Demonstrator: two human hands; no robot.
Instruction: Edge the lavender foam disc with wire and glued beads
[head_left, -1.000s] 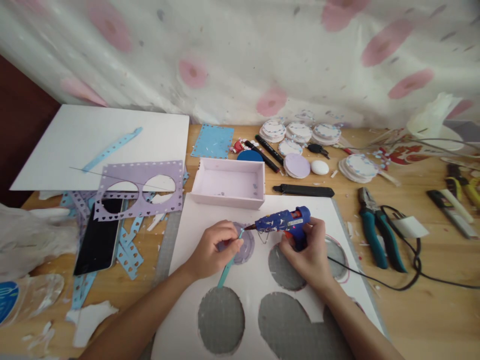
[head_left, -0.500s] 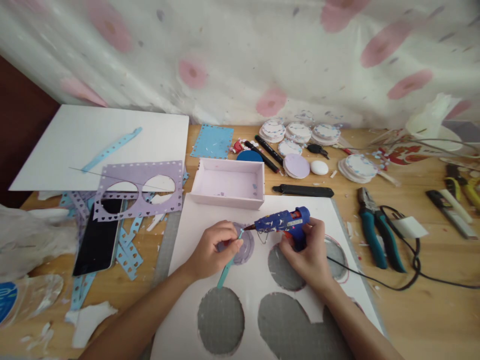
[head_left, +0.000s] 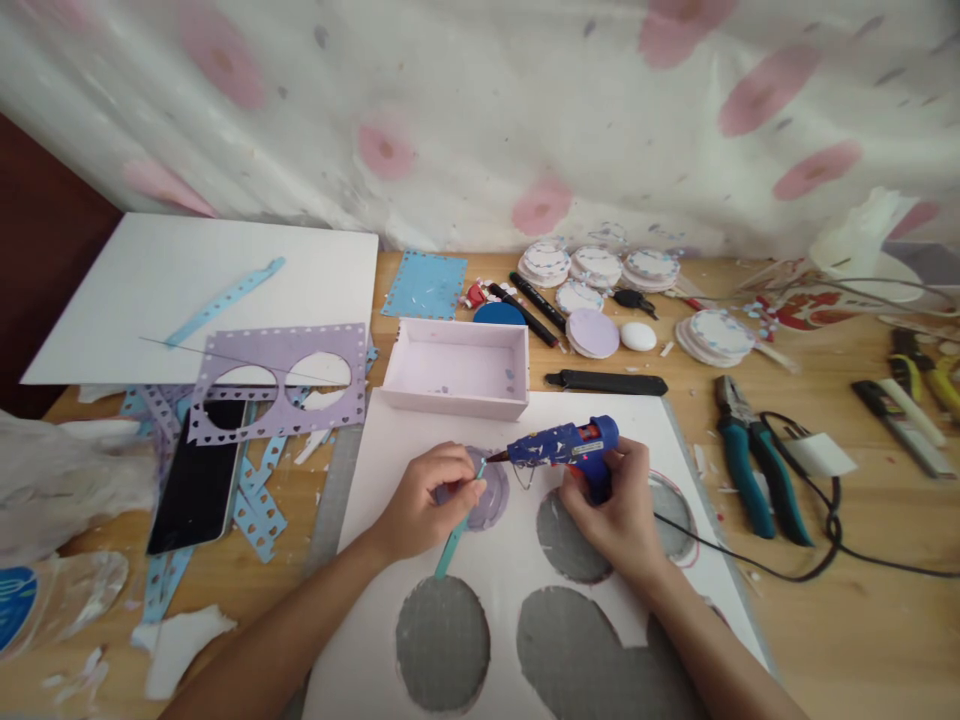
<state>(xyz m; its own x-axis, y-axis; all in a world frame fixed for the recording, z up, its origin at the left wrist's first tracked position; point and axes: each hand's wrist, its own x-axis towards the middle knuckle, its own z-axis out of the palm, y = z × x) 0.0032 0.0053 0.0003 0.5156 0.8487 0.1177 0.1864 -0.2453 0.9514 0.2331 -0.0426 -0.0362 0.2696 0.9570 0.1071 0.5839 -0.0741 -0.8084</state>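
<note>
My right hand [head_left: 611, 505] grips a blue glue gun [head_left: 564, 446] by its handle, nozzle pointing left. The nozzle tip touches the upper end of a thin teal paper strip [head_left: 457, 528], which my left hand [head_left: 427, 497] pinches between thumb and fingers. Under that hand lies a lilac paper disc [head_left: 491, 497] on a white sheet [head_left: 420, 420] with round holes cut out of it. The gun's black cord [head_left: 750, 565] trails off to the right.
A pale lilac open box [head_left: 457, 364] stands just behind the sheet. Left are a black phone [head_left: 196, 478], a lilac punched frame [head_left: 277, 378], blue strips and a white board [head_left: 202, 290]. Behind lie markers and stacks of round discs [head_left: 600, 266]; pliers [head_left: 746, 445] lie right.
The glue gun's nozzle has dipped slightly and edged left along the strip's tip. Both hands otherwise stay where they were.
</note>
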